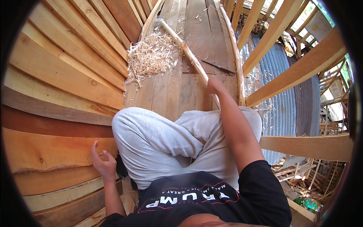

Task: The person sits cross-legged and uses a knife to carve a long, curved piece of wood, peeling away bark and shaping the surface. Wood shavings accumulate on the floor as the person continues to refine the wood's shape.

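Note:
My right hand [214, 86] is closed around a long, slightly crooked peeled wooden pole [193, 58]. From my lap the pole slants away to the far left across the board floor, and its far end lies beside a pale grey piece [159, 21] I cannot make out clearly. A dark, thin knife-like tool [218, 66] lies on the boards right of the pole. Left of the pole is a heap of curly wood shavings [153, 55]. My left hand [104, 162] is raised by my left knee with fingers apart, holding nothing, near the stacked planks.
Tall wooden planks [68, 72] line my left side. On the right stand spaced timber posts [295, 72], with corrugated metal sheets [280, 98] and scrap wood [306, 174] beyond them. I sit cross-legged on the plank floor [162, 92], which has scattered shavings.

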The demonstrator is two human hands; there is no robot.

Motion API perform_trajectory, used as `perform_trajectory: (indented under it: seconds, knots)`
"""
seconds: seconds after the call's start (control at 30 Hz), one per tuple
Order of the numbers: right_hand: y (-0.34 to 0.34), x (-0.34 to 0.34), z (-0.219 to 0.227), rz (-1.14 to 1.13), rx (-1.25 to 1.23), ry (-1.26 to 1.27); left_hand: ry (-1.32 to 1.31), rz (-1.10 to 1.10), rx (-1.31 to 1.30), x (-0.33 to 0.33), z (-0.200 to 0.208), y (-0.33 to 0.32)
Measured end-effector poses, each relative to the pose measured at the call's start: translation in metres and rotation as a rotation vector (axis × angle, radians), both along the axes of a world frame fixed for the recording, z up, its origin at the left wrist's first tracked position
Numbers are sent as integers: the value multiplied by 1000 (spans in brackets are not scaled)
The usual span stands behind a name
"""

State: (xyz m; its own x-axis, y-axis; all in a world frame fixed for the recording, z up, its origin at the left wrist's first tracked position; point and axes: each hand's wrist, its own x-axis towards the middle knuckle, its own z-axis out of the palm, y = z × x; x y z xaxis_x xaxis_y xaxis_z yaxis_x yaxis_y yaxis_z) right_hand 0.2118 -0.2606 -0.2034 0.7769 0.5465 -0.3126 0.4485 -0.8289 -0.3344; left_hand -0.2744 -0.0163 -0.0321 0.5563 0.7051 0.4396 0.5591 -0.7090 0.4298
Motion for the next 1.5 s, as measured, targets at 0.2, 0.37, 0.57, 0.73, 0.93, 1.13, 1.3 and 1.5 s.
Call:
perform_trajectory:
  seconds: [0.2, 0.37, 0.57, 0.73, 0.93, 1.13, 1.3, 1.5]
  knots:
    - [-1, 13, 11, -72, 128, 7, -324, -226, 18, 125, 48, -6]
    - [9, 4, 51, -44, 400, 30, -471, -507, -315, 231, 71, 6]
    - [16, -11, 79, 75, 728, 258, -584, -725, -767, 343, 67, 39]
    - [23, -20, 81, 347, 773, 470, -869, -921, -918, 368, 46, 37]
    - [36, -25, 70, 390, 742, 452, -892, -1292, -1011, 343, 50, 4]
    - [22, 51, 83, 345, 301, 160, -1008, -1284, -910, 334, 58, 0]
    - [-26, 80, 13, -211, 1, -495, -1006, -1187, -809, 328, 68, 4]
    - [-34, 88, -10, -172, -105, -344, -948, -1097, -811, 331, 60, 7]
